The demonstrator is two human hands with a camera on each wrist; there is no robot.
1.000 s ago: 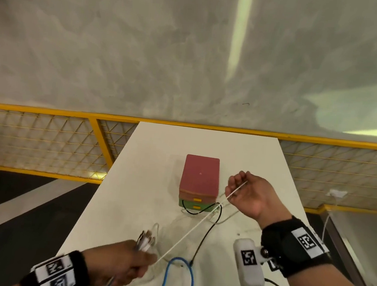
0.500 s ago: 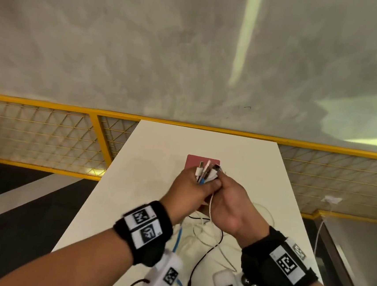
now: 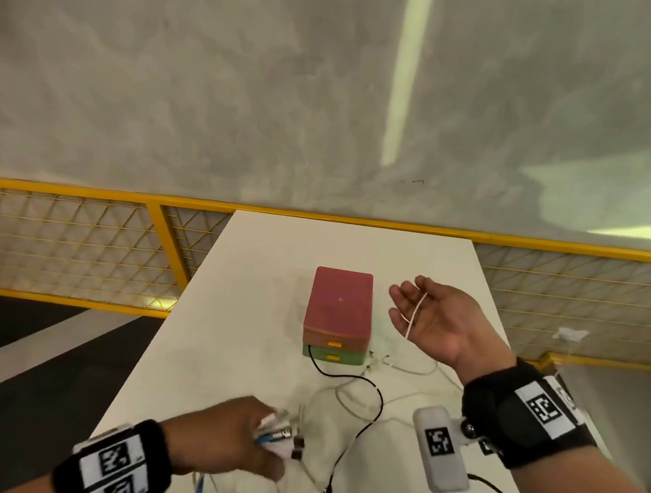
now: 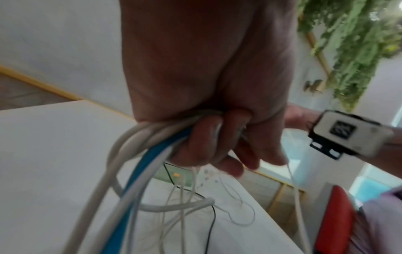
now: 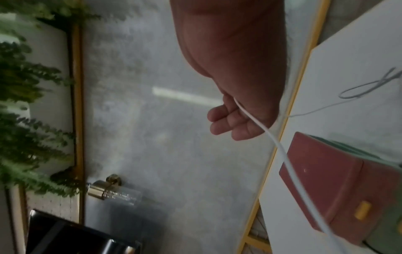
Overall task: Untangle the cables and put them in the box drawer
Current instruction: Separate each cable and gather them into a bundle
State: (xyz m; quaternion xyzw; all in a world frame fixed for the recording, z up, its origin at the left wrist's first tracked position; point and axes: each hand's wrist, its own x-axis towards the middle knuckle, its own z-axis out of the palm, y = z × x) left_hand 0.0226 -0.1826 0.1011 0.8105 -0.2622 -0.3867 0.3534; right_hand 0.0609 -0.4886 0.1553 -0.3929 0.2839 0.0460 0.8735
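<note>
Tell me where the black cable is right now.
In the head view, the black cable lies loose on the white table, curving from the green drawer toward the left hand.

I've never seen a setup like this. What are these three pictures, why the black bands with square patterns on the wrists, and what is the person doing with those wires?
No robot here: a person works with bare hands and wears three cameras. One picture comes from the head and looks down at the white table. The other two come from small cameras strapped to the wrists; the bands with the square patterns hold them.

On the table stands a small box, red on top and green below, both drawers shut. Loose wires lie in front of it, among them a black wire.

The left hand grips a bundle of wires, white ones and a blue one. The right hand is open, palm up, with one thin white wire draped across it.
</note>
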